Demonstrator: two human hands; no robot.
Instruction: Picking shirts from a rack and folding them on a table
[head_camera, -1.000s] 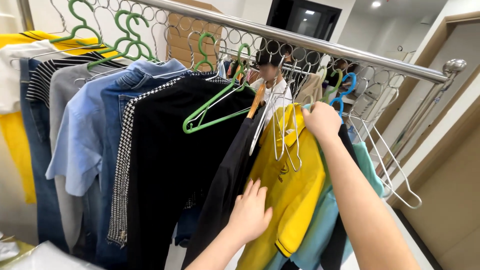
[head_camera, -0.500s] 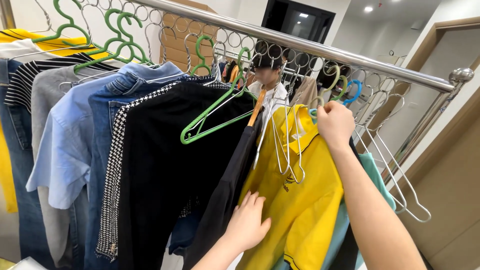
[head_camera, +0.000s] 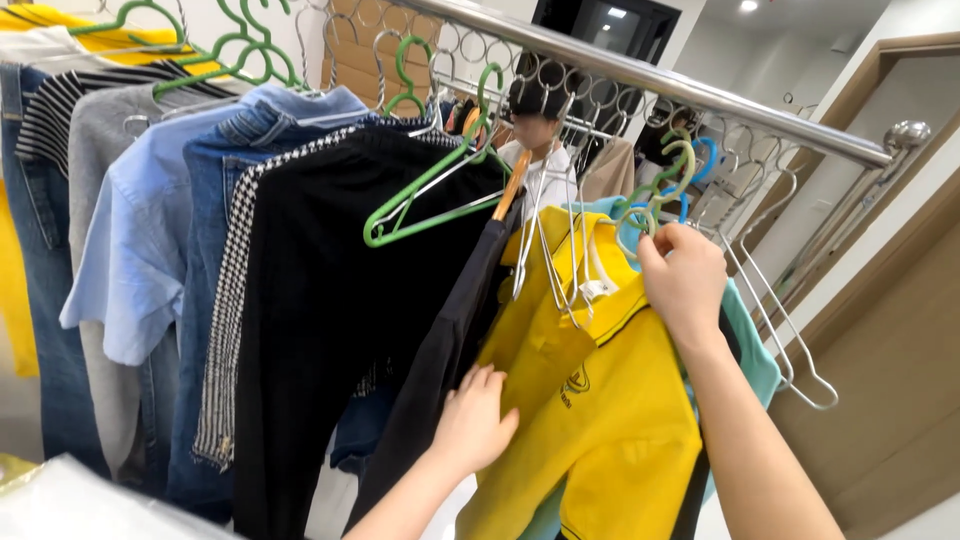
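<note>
A yellow polo shirt (head_camera: 600, 400) hangs among clothes on a steel rail (head_camera: 640, 75). My right hand (head_camera: 685, 280) grips the shirt's pale green hanger (head_camera: 655, 195) at its neck, just below the rail's rings. My left hand (head_camera: 470, 425) lies flat against the shirt's lower left edge, beside a black garment (head_camera: 440, 350). Empty wire hangers (head_camera: 555, 250) dangle in front of the shirt's collar.
Left of the shirt hang a black top with houndstooth trim (head_camera: 320, 330), jeans (head_camera: 215, 200), a light blue shirt (head_camera: 140, 240) and grey and striped tops. A teal garment (head_camera: 755, 350) hangs behind. Another person (head_camera: 535, 130) stands beyond the rail. A wooden door frame (head_camera: 880, 330) is at right.
My right hand has come down from near the rail, bringing the hanger's top and the yellow shirt lower and showing the collar. My left hand has stayed on the shirt's edge.
</note>
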